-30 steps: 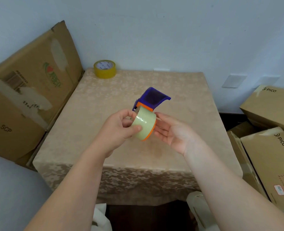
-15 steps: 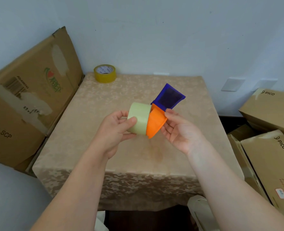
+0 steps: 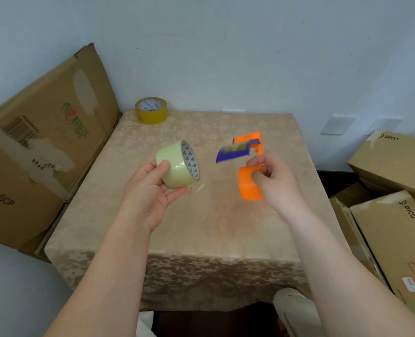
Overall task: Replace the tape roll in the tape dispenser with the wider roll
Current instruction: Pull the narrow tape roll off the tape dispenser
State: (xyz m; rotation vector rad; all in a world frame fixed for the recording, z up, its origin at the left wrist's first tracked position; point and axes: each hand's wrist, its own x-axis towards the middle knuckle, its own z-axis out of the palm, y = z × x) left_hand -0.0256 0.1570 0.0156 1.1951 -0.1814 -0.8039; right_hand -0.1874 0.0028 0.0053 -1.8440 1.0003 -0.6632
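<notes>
My left hand (image 3: 150, 190) grips a pale, clear tape roll (image 3: 177, 164) by its outer face, core turned to the right, above the table's middle. My right hand (image 3: 274, 181) holds the orange and blue tape dispenser (image 3: 248, 166) by its orange hub; the blue guard points left and is blurred. Roll and dispenser are apart, with a gap between them. A yellow tape roll (image 3: 151, 110) lies flat at the table's far left corner.
The table (image 3: 201, 227) has a beige patterned cloth. A large cardboard box (image 3: 38, 147) leans at its left side. Stacked cardboard boxes (image 3: 394, 203) stand to the right. A white wall is behind, and a white bag (image 3: 296, 310) sits below the table's front edge.
The pale roll has come off the dispenser: my left hand drew it to the left while my right hand moved the dispenser right and turned it.
</notes>
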